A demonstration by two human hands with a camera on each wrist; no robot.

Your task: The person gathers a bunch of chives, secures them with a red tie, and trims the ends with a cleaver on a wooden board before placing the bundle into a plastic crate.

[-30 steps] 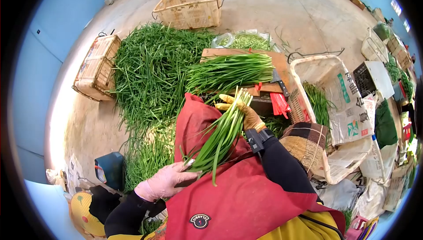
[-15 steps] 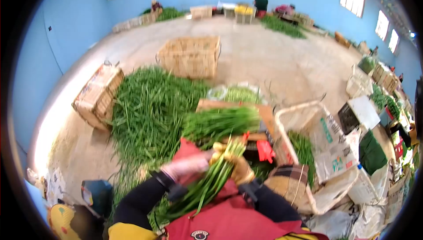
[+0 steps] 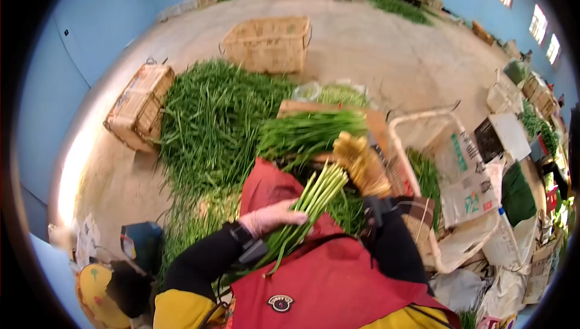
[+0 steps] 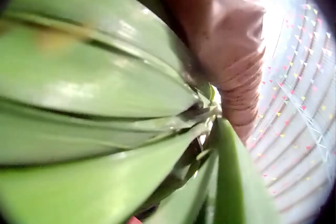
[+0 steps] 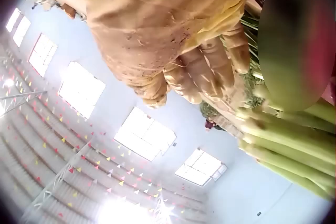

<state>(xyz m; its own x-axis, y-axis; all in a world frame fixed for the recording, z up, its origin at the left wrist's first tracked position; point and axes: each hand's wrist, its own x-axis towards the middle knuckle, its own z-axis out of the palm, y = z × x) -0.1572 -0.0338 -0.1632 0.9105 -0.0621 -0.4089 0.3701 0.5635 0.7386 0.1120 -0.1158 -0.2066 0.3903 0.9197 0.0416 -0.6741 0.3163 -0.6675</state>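
In a pink glove, my left hand (image 3: pixel 275 217) (image 4: pixel 223 40) grips a bundle of green stalks (image 3: pixel 320 195) (image 5: pixel 294 142) in front of the red apron (image 3: pixel 338 274). The cut-looking pale ends point up and away; broad leaves (image 4: pixel 94 77) fill much of the left wrist view. My right hand (image 3: pixel 361 163) (image 5: pixel 168 35), gloved in yellow, is apart from the bundle, to its right, with fingers loosely extended and nothing seen in them. Beyond it, more stalks (image 3: pixel 311 130) lie on a wooden board (image 3: pixel 291 108).
A large heap of greens (image 3: pixel 217 124) spreads left of the board. Wooden-coloured crates stand behind (image 3: pixel 266 45) and at the left (image 3: pixel 139 105). To the right, a pale basket (image 3: pixel 396 133) holds greens and a printed sack. A dark blue container (image 3: pixel 142 241) is at lower left.
My right hand has let go of the bundle and moved away to the right, towards the board. My left hand holds the bundle nearer its pale ends than one second ago. The head view has tilted.
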